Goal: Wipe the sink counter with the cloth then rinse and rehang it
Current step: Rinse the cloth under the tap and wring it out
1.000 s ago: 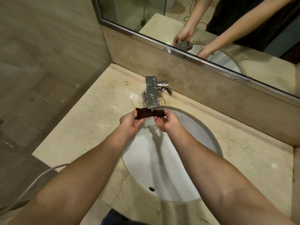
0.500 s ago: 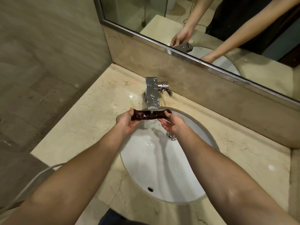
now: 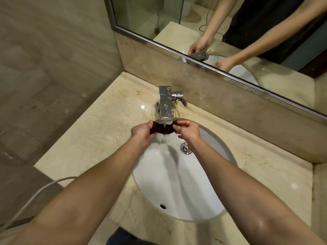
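We've spread the cloth (image 3: 163, 129) wider under the running tap (image 3: 166, 103); left hand (image 3: 141, 132) and right hand (image 3: 188, 130) pinch its ends over the sink (image 3: 203, 200).

One cloth (image 3: 163, 128), dark brown, is in view; two hands grip it, the left hand (image 3: 141, 132) and the right hand (image 3: 188, 130), one at each end; one chrome faucet (image 3: 166, 103) with one lever handle (image 3: 182, 100); one white sink basin (image 3: 178, 174) with one drain (image 3: 185, 148) and one overflow hole (image 3: 163, 206); one marble counter (image 3: 92, 138); one mirror (image 3: 230, 32); one grey cable (image 3: 35, 195).
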